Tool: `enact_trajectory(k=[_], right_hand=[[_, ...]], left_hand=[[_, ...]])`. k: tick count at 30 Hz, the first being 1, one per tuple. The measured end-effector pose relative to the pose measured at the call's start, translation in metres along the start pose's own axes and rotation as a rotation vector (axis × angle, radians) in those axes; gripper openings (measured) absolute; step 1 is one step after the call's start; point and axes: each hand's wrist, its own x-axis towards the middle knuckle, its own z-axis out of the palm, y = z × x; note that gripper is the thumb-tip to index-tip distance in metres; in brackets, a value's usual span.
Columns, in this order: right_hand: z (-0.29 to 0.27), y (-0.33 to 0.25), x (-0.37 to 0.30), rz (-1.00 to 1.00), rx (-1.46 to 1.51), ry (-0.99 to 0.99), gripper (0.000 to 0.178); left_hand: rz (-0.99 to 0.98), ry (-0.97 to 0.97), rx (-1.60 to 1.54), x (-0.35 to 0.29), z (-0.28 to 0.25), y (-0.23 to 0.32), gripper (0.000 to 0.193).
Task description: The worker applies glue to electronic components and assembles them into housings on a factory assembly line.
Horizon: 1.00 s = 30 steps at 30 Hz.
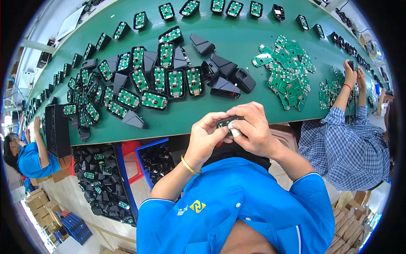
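In front of my chest, at the table's near edge, my left hand [205, 137] is closed round a small black plastic housing [223, 122] with a bit of green circuit board showing inside. My right hand [256, 131] grips the same housing from the other side. Something white, like a finger cover, wraps one right fingertip [234, 128], which presses at the housing's edge. Fingers hide most of the piece. Beyond my hands lie several black housings [226, 86] without visible boards. To their left, many housings hold green boards [175, 82].
A heap of loose green circuit boards [289, 76] lies right of centre on the green table [237, 42]. Housings line its far edge. Below left stand a bin of filled housings [99, 182] and a blue crate [148, 171]. Co-workers sit at left [38, 156] and right [342, 144].
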Motion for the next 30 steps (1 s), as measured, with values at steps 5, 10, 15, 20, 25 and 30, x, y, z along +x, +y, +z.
enact_trajectory(k=[5, 10, 15, 20, 25, 30], right_hand=[[0.002, -0.001, 0.000, 0.016, 0.021, 0.004, 0.017], [0.004, -0.001, 0.001, 0.103, 0.135, 0.018, 0.025], [0.007, -0.001, 0.004, 0.339, 0.329, 0.022, 0.040], [0.017, 0.005, 0.001, 0.333, 0.293, -0.038, 0.045], [0.019, 0.010, 0.006, 0.228, 0.211, 0.028, 0.044], [-0.011, 0.014, 0.029, 0.258, 0.176, -0.041, 0.047]], left_hand=[[0.031, -0.009, 0.038, 0.002, -0.006, -0.008, 0.031], [0.056, -0.005, 0.069, 0.003, -0.006, -0.011, 0.033], [0.105, 0.034, 0.060, 0.000, -0.001, -0.010, 0.035], [0.202, 0.031, 0.095, -0.002, -0.006, -0.019, 0.037], [0.369, 0.027, 0.243, 0.002, -0.006, -0.023, 0.039], [0.502, 0.026, 0.344, 0.012, -0.001, -0.015, 0.040]])
